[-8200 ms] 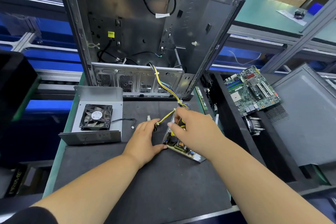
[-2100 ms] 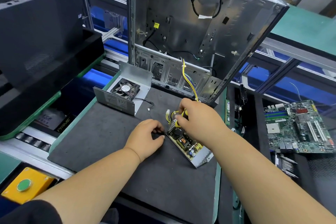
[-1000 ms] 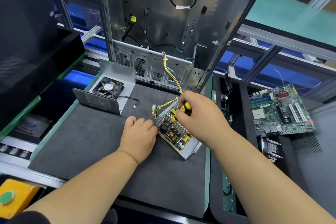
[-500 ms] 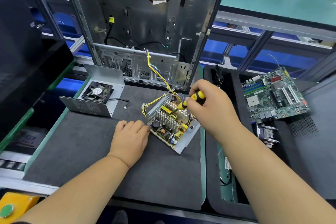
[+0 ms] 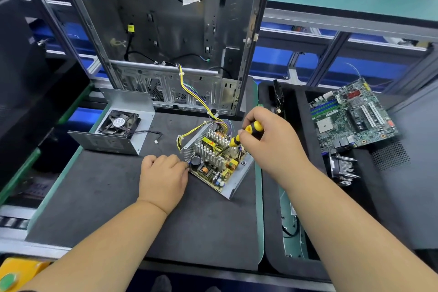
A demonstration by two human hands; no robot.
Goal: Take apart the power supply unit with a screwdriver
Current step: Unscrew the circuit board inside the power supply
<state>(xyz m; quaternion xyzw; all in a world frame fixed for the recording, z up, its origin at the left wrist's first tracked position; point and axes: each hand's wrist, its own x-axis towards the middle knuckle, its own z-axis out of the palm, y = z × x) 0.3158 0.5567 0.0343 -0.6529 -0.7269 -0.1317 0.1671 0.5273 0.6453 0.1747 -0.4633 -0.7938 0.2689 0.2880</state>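
Midway | power supply unit (image 5: 214,161) cover off, board exposed, mat's far-right corner | right hand (image 5: 270,142) grips screwdriver (image 5: 246,134) | left hand (image 5: 163,173) curled, steadying casing; grasp unclear | board screws remain

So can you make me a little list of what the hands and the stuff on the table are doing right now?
left hand: fingers curled, knuckles up, against the near left edge of the power supply unit
right hand: grips the screwdriver
screwdriver: yellow and black handle, tip down among the unit's parts
power supply unit: open, circuit board showing, on the dark mat
fan cover: on the mat, left of the unit
motherboard: to the right
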